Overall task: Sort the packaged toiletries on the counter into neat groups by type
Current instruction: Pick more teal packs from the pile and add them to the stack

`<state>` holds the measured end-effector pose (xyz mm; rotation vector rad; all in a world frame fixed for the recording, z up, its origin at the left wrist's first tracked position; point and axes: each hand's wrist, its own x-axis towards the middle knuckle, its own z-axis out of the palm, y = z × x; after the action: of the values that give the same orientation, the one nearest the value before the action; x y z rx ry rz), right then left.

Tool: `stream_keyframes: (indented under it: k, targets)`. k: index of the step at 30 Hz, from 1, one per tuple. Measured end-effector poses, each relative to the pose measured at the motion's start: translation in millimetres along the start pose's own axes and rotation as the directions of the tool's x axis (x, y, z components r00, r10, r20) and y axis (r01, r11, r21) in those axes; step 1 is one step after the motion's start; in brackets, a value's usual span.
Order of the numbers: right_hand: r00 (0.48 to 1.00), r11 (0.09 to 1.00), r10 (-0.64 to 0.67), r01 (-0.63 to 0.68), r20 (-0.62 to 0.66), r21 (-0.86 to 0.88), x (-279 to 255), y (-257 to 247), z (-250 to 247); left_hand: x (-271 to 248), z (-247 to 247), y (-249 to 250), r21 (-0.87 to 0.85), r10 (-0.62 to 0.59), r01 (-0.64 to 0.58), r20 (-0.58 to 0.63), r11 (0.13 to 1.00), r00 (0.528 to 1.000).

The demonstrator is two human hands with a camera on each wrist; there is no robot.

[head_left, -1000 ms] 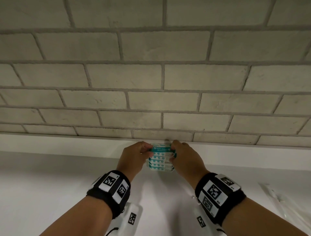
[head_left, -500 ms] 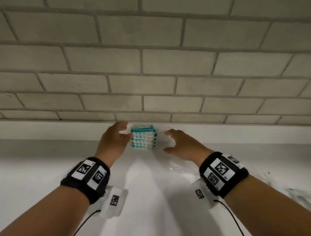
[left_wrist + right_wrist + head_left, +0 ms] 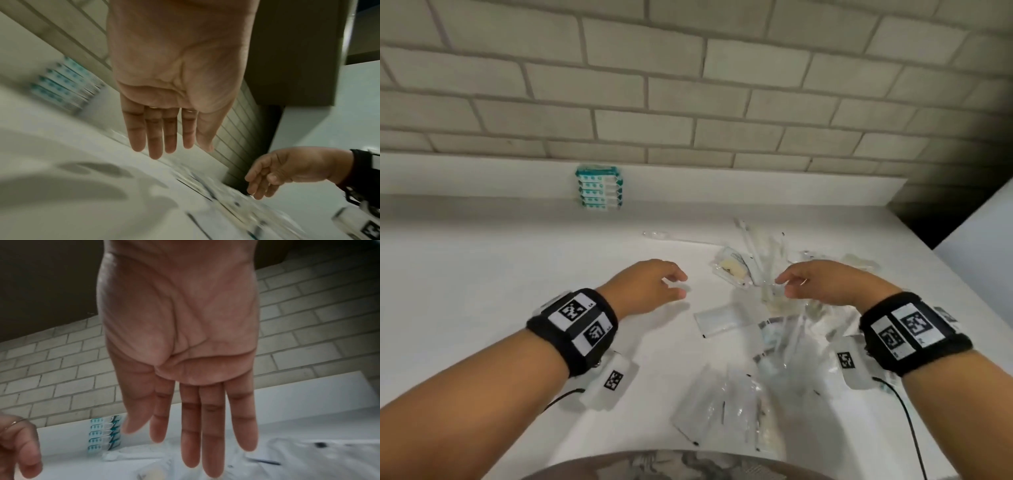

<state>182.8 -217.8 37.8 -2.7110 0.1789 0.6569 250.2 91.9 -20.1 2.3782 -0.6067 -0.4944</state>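
Note:
A neat stack of teal-and-white packets point(image 3: 599, 187) leans against the white backsplash at the back of the counter; the same stack of teal packets point(image 3: 104, 434) shows in the right wrist view and, blurred, as teal packets point(image 3: 61, 84) in the left wrist view. A loose pile of clear-wrapped toiletries point(image 3: 774, 308) lies right of centre. My left hand point(image 3: 671, 284) hovers empty over bare counter, fingers relaxed. My right hand point(image 3: 789, 281) hangs over the pile, fingers straight, holding nothing. In the wrist views the left hand point(image 3: 164, 142) and right hand point(image 3: 205, 451) are both empty.
A white flat sachet point(image 3: 717, 320) lies between the hands. More clear packets point(image 3: 726, 407) sit near the counter's front edge. A grey brick wall point(image 3: 688, 96) backs the white counter point(image 3: 482, 274), and a dark gap lies at the far right.
Both hands let go of the teal stack, left it against the backsplash, and drew back toward me and to the right, over the loose pile. The view has tilted down.

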Motion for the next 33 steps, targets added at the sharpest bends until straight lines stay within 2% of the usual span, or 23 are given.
stream_keyframes:
  k: [2, 6, 7, 10, 12, 14, 17, 21, 23, 26, 30, 33]
  targets:
    - [1.000, 0.997, 0.015, -0.016, -0.013, -0.080, -22.2, 9.7, 10.2, -3.3, 19.6, 21.5, 0.077, 0.056, -0.062, 0.078, 0.995, 0.995]
    - [0.982, 0.993, 0.028, -0.006, 0.185, -0.114, -46.4, 21.2, 40.4, -8.6, 58.7, 64.8, 0.228, 0.170, -0.210, 0.183, 0.951, 0.968]
    - [0.986, 0.992, -0.001, 0.022, 0.169, -0.126, -48.3, 24.0, 45.2, -8.5, 69.8, 75.1, 0.252, 0.191, -0.241, 0.207, 0.937, 0.959]
    - [0.998, 0.990, -0.059, 0.057, -0.013, -0.129, -46.6, 41.8, 44.2, -5.9, 104.3, 103.5, 0.337, 0.226, -0.325, 0.300, 0.884, 0.927]
    - [0.997, 0.991, -0.058, 0.051, -0.054, -0.126, -46.3, 57.5, 44.4, -2.7, 122.6, 117.6, 0.421, 0.245, -0.368, 0.319, 0.829, 0.915]
    - [0.998, 0.988, -0.053, 0.047, -0.037, -0.150, -50.3, 72.6, 47.4, 2.1, 132.6, 125.9, 0.517, 0.228, -0.334, 0.259, 0.788, 0.939]
    - [0.999, 0.966, -0.029, 0.022, -0.024, -0.257, -57.0, 94.0, 51.5, 10.4, 137.0, 128.2, 0.546, 0.121, -0.180, 0.143, 0.818, 0.982]
    - [0.974, 0.912, -0.119, 0.030, -0.194, -0.409, -46.8, 105.7, 44.1, 12.1, 137.7, 127.5, 0.450, -0.011, 0.014, -0.009, 0.893, 1.000]
    - [0.952, 0.930, -0.220, 0.138, -0.213, -0.342, -35.8, 97.4, 40.9, 9.2, 141.6, 128.9, 0.420, -0.014, 0.013, -0.002, 0.907, 1.000]
    - [0.935, 0.916, -0.342, 0.310, -0.093, -0.255, -15.9, 76.4, 46.7, 4.1, 151.0, 133.1, 0.396, -0.006, 0.011, -0.015, 0.918, 1.000]
    - [0.951, 0.922, -0.302, 0.275, -0.062, -0.274, 13.9, 55.3, 55.3, 1.9, 159.6, 138.8, 0.404, -0.006, 0.049, -0.106, 0.914, 0.994]
    - [0.941, 0.898, -0.337, 0.311, -0.035, -0.311, 25.3, 42.7, 54.2, 1.6, 169.2, 142.5, 0.421, -0.003, 0.055, -0.123, 0.906, 0.992]
